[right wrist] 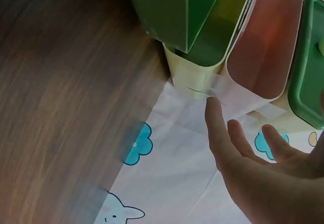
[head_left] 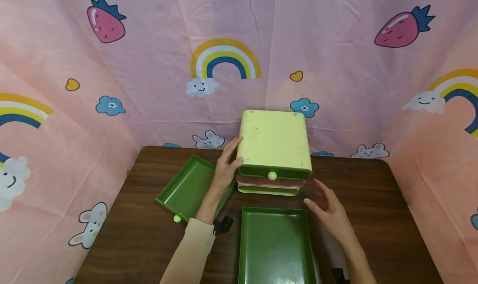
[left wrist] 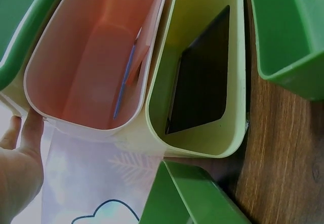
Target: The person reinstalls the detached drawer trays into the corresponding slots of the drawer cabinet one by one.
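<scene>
A stacked drawer organizer (head_left: 274,136) stands at the back of the table, its top tier pale yellow. A green drawer front with a round knob (head_left: 272,175) closes that tier. Below it, the pink tier (left wrist: 96,72) and the pale yellow bottom tier (left wrist: 202,127) gape at the front. My left hand (head_left: 224,167) rests with extended fingers against the organizer's upper left side. To the right of the organizer, my right hand (head_left: 332,213) holds nothing, fingers spread and loosely bent. One green drawer (head_left: 188,188) lies askew beneath my left forearm; another green drawer (head_left: 274,250) lies in front.
The dark wooden table (head_left: 381,217) extends to both sides. Behind it hangs a pink patterned cloth (head_left: 157,59). Inside the pink tier, a thin blue strip (left wrist: 124,82) shows along one wall; a dark panel (left wrist: 200,77) is visible within the bottom tier.
</scene>
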`<state>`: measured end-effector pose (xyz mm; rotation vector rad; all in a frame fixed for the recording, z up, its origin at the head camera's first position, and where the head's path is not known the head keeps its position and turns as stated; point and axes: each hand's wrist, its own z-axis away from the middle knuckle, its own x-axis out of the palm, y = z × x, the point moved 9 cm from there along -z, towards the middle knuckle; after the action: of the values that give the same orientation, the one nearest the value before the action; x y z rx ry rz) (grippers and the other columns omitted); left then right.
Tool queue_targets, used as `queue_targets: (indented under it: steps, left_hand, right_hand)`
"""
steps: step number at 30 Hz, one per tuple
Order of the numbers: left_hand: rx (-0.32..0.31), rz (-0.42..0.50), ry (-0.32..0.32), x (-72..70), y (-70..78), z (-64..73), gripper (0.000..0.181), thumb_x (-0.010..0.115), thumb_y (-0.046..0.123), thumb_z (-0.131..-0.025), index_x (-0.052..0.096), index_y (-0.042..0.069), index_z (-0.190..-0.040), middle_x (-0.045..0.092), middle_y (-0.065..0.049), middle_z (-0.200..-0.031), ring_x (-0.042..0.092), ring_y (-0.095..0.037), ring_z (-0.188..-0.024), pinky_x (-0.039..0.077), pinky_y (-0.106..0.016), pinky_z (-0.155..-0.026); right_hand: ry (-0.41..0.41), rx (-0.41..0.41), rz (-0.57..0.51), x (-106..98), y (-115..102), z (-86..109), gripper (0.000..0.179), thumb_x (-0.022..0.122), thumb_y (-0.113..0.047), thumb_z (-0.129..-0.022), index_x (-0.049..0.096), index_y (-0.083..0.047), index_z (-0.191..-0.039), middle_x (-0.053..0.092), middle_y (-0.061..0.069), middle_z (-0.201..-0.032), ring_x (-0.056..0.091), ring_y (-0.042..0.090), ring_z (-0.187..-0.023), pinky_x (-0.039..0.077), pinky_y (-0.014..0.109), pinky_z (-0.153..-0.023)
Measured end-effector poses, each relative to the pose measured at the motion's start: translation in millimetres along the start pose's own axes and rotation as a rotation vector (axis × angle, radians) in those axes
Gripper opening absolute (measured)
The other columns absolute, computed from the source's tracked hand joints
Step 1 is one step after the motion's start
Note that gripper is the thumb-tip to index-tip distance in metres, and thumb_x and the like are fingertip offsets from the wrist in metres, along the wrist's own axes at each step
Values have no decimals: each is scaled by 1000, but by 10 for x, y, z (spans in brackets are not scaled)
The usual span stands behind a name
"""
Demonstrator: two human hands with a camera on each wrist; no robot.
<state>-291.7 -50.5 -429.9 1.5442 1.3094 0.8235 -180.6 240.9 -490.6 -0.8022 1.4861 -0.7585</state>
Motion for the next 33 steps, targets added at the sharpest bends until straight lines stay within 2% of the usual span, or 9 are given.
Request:
queue_targets:
  steps: [4,11,14,20,29,33]
  left_hand:
    - [0,-1,-2,-2,7,3,58,56,9,-95,41,-1,-150,27,-24,-158,23,-32,-148,21,-58,-114]
    - [-3,-14,12,-6,13,12,58,56,11,-94,42,-1,-150,27,-24,-158,23,-32,-147,20,-59,-115]
    - [-6,-16,13,-5,12,7,58,56,11,-95,41,-1,-150,27,-24,-158,23,-32,-148,20,-58,-115]
    - [-16,-2,-9,13,8,8,56,54,12,-98,39,0,-151,24,-22,-159,20,-30,-149,19,-59,-115]
    - [-15,6,-15,22,12,20,55,53,10,-99,38,-1,-151,22,-25,-160,18,-32,-149,19,-60,-115]
    - [-14,11,-7,20,7,17,55,52,10,-99,39,0,-151,23,-23,-160,20,-30,-149,20,-57,-115]
  right_hand:
    - [8,-25,3,2,31,30,67,69,-27,-95,38,-12,-153,44,19,-147,49,42,-128,45,63,-93]
    - [8,-48,54,-13,132,141,69,75,-22,-91,42,-7,-150,48,22,-141,53,44,-122,42,66,-93]
    - [-1,-54,61,-13,176,204,74,75,-20,-90,37,-10,-153,48,21,-142,52,44,-123,42,65,-93]
    - [-4,-91,39,-18,206,271,84,77,-11,-87,30,-14,-156,49,23,-142,55,44,-121,49,58,-88]
    - [-53,-42,-5,59,304,341,81,77,-17,-88,32,-15,-155,46,25,-144,54,49,-120,53,54,-85]
    - [-63,-26,-19,58,362,355,82,77,-14,-88,32,-17,-156,44,25,-144,54,51,-118,54,54,-82]
